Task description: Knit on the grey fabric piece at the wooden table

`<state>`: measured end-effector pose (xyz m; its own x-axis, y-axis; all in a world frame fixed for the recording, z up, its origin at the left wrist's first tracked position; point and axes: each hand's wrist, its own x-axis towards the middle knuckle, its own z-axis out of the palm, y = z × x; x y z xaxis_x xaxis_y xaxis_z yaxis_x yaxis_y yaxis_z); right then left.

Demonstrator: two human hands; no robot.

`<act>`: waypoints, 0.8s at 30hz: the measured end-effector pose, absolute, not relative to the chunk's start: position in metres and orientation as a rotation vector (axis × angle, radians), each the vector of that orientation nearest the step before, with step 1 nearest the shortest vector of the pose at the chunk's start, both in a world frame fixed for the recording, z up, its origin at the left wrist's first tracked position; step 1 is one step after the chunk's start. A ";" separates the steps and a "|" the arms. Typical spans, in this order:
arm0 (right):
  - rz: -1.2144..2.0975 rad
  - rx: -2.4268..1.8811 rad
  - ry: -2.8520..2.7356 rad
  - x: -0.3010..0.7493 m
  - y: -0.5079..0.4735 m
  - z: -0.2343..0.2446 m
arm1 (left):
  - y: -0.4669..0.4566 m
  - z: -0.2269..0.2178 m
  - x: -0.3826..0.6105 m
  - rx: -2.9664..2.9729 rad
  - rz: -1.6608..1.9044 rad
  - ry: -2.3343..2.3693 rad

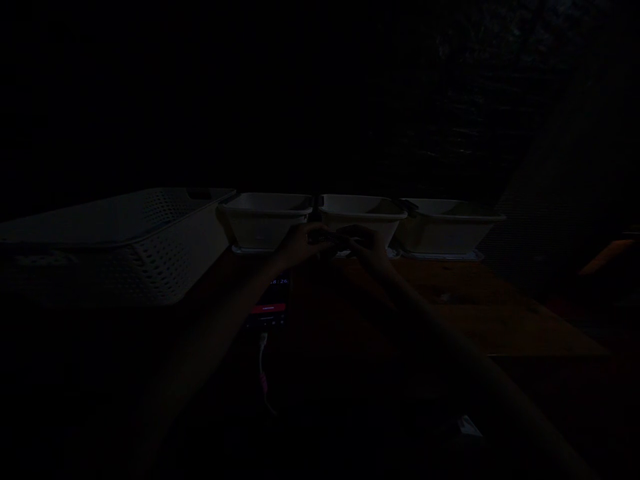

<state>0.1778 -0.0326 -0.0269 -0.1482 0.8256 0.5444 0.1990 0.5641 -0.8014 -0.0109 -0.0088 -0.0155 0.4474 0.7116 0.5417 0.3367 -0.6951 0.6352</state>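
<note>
The scene is very dark. My left hand (300,243) and my right hand (364,243) meet over the table, in front of the middle white tub (363,208). Both have their fingers closed around something small and dark between them, whose kind I cannot make out. Behind my left hand stands the left white tub (265,227). The right white tub (445,230) is beyond my right hand. Below my left forearm lies a phone (267,310) with its screen lit.
A large white perforated basket (160,267) stands at the left, beside the tubs. A cable (262,367) runs from the phone towards me. The wooden table (480,307) ends in an edge at the right. A small pale scrap (469,427) shows at lower right.
</note>
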 end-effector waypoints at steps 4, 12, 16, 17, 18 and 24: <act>0.607 -0.877 -1.693 0.176 -0.036 -0.025 | -0.009 -0.014 -0.010 2.294 1.221 0.871; 0.351 -0.919 -1.791 0.175 -0.042 -0.021 | -0.008 -0.016 -0.010 2.342 1.238 0.764; 0.298 -0.935 -1.830 0.177 -0.046 -0.019 | -0.010 -0.016 -0.007 2.309 1.242 0.723; 0.299 -0.932 -1.841 0.177 -0.046 -0.019 | -0.010 -0.016 -0.007 2.303 1.238 0.714; 0.298 -0.926 -1.846 0.178 -0.046 -0.019 | -0.010 -0.016 -0.007 2.299 1.230 0.707; 0.338 -0.868 -1.839 0.177 -0.040 -0.023 | -0.008 -0.013 -0.009 2.290 1.243 0.689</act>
<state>0.1772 -0.0400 -0.0231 -0.2105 0.6973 0.6852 0.4085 0.6995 -0.5864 -0.0086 -0.0082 -0.0133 0.4712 0.6124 0.6348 0.2138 -0.7775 0.5914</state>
